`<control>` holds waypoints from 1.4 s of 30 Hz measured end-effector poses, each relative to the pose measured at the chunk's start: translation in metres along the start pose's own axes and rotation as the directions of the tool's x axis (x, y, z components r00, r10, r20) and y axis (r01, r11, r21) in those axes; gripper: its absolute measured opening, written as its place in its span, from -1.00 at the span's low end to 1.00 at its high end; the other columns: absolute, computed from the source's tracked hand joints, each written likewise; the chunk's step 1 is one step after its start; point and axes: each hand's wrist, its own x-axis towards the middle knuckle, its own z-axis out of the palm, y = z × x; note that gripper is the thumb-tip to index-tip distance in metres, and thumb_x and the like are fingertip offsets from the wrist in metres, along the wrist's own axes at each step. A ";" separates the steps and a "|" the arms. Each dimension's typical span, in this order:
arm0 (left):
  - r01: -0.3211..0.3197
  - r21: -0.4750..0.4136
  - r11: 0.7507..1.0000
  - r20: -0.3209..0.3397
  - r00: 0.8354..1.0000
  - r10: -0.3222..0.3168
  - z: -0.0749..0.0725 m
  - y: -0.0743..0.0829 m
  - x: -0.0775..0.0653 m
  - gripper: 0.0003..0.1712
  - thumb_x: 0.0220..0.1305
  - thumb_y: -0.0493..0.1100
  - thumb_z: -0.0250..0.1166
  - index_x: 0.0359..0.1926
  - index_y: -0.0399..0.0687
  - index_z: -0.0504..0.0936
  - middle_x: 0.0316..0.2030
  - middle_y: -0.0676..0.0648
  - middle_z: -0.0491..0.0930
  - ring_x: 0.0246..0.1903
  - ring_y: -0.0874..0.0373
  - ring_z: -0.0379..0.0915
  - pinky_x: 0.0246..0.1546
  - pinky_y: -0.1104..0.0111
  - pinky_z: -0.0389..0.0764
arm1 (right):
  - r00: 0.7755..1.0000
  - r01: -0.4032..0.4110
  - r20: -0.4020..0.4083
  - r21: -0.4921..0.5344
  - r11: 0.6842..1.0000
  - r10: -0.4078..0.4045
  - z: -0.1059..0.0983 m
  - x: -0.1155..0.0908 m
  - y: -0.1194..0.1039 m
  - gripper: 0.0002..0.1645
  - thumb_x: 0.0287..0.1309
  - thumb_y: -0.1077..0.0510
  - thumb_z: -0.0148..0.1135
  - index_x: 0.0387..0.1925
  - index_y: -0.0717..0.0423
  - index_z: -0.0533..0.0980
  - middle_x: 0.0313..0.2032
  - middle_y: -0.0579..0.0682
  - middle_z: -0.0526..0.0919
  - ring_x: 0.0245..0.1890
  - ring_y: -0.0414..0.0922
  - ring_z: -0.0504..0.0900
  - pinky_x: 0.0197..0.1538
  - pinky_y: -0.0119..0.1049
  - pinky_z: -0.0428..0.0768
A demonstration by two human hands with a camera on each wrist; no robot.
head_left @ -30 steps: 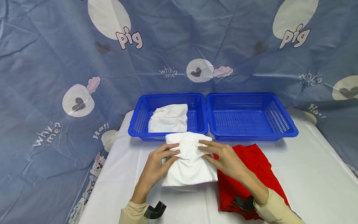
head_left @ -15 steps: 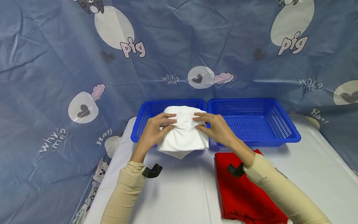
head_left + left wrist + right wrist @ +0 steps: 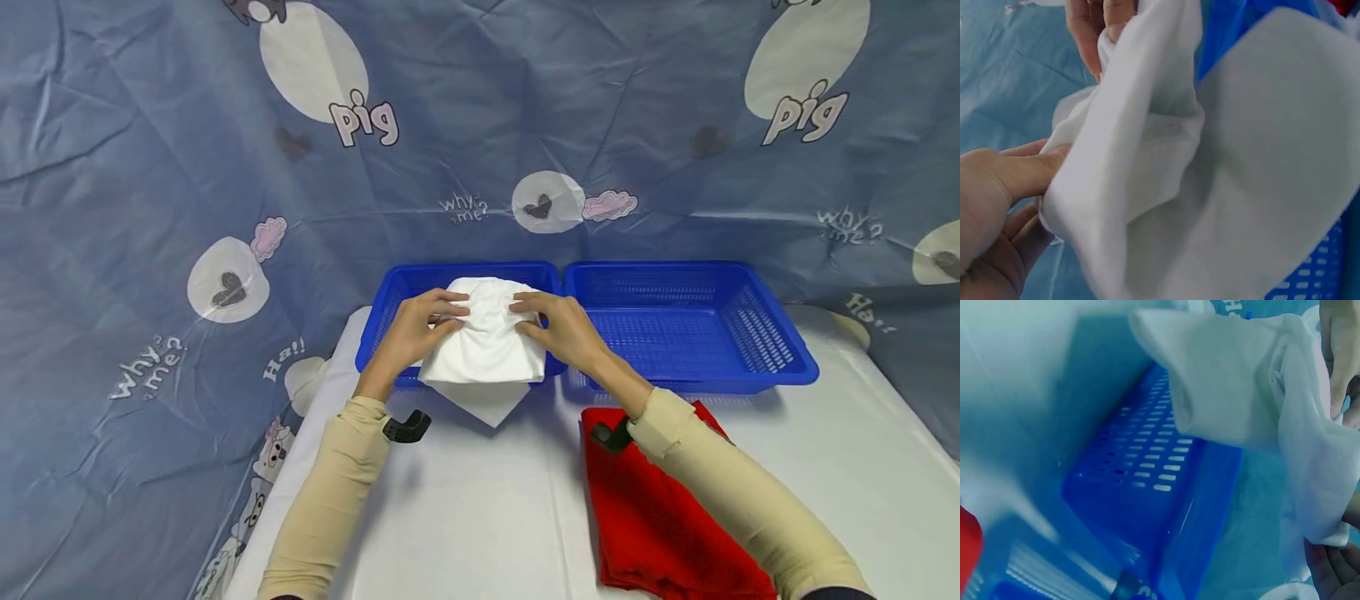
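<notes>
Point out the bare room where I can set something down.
Bare tabletop lies between the left sleeve and red cloth, and right of the right sleeve. The right basket has bare floor. It's crowded at the left basket: left hand and right hand hold a white cloth there.

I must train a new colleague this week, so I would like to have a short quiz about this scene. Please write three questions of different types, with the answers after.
1. Short answer: What do the left hand and the right hand hold together?
2. True or false: In the head view, the left basket and the right basket stand side by side.
3. Choose one. The red cloth lies:
a) in the left basket
b) in the right basket
c) on the white table

Key: 1. A white cloth. 2. True. 3. c.
</notes>
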 end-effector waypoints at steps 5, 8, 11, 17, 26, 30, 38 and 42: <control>0.008 0.003 1.000 -0.002 1.000 -0.007 -0.002 -0.009 0.013 -0.78 0.09 -0.19 0.24 -0.19 0.01 0.65 0.00 0.05 0.49 -0.06 0.15 0.47 -0.12 0.31 0.55 | 1.000 -0.002 0.013 -0.031 1.000 0.002 0.000 0.015 0.006 -0.66 -0.01 0.17 0.25 -0.11 0.08 0.56 0.01 0.02 0.55 -0.32 -0.11 0.53 -0.29 -0.29 0.43; 0.021 0.002 1.000 0.001 1.000 -0.021 -0.005 -0.017 0.019 -0.78 0.10 -0.17 0.23 -0.18 0.03 0.64 0.02 0.07 0.48 -0.03 0.17 0.45 -0.11 0.31 0.53 | 1.000 0.004 0.028 -0.050 0.999 -0.003 0.001 0.025 0.009 -0.66 -0.01 0.17 0.25 -0.11 0.08 0.56 0.01 0.02 0.55 -0.13 -0.08 0.56 -0.16 -0.23 0.49; 0.063 -0.011 0.998 0.019 0.998 -0.063 -0.006 -0.025 0.025 -0.77 0.11 -0.15 0.22 -0.17 0.05 0.64 0.03 0.09 0.47 -0.02 0.19 0.42 -0.08 0.31 0.51 | 0.999 0.012 0.053 -0.053 0.999 -0.009 0.004 0.035 0.014 -0.66 -0.01 0.18 0.25 -0.12 0.10 0.56 0.02 0.03 0.54 -0.01 -0.03 0.52 -0.06 -0.17 0.49; 0.124 -0.015 0.992 0.045 0.991 -0.123 -0.001 -0.044 0.029 -0.78 0.12 -0.12 0.22 -0.17 0.09 0.64 0.04 0.13 0.46 -0.02 0.22 0.40 -0.12 0.32 0.49 | 0.995 -0.011 0.097 -0.068 0.998 0.017 0.018 0.047 0.028 -0.67 -0.02 0.17 0.26 -0.13 0.08 0.57 0.03 0.02 0.54 0.06 -0.04 0.48 0.05 -0.14 0.45; 0.137 -0.010 0.991 0.082 0.987 -0.136 0.005 -0.068 0.038 -0.78 0.11 -0.13 0.23 -0.18 0.04 0.65 0.04 0.07 0.47 -0.08 0.13 0.45 -0.13 0.28 0.51 | 0.978 -0.072 0.188 -0.109 0.991 0.091 0.031 0.067 0.038 -0.67 -0.04 0.14 0.28 -0.15 0.05 0.58 -0.02 -0.01 0.57 0.00 -0.05 0.53 0.02 -0.13 0.47; 0.133 0.019 0.991 0.085 0.987 -0.134 0.007 -0.075 0.045 -0.78 0.10 -0.13 0.23 -0.19 0.03 0.65 0.03 0.07 0.48 -0.09 0.11 0.46 -0.14 0.28 0.51 | 0.974 -0.073 0.206 -0.125 0.990 0.098 0.033 0.075 0.044 -0.67 -0.06 0.16 0.29 -0.16 0.06 0.59 -0.04 -0.01 0.59 -0.04 -0.04 0.55 -0.01 -0.14 0.49; 0.177 0.020 0.984 0.106 0.978 -0.178 0.012 -0.081 0.048 -0.79 0.10 -0.18 0.24 -0.21 -0.08 0.66 0.02 -0.02 0.49 -0.04 0.03 0.47 -0.06 0.22 0.49 | 0.959 -0.082 0.255 -0.172 0.982 0.125 0.047 0.084 0.055 -0.66 -0.06 0.13 0.30 -0.15 0.04 0.59 -0.05 -0.04 0.59 -0.01 -0.05 0.53 0.02 -0.14 0.47; 0.204 0.045 0.978 0.126 0.970 -0.208 0.013 -0.085 0.047 -0.79 0.09 -0.19 0.25 -0.21 -0.08 0.66 0.02 -0.03 0.49 -0.02 0.01 0.45 -0.02 0.20 0.47 | 0.945 -0.091 0.295 -0.189 0.978 0.144 0.053 0.087 0.057 -0.65 -0.07 0.11 0.31 -0.14 0.02 0.58 -0.06 -0.04 0.60 -0.01 -0.06 0.53 0.01 -0.16 0.48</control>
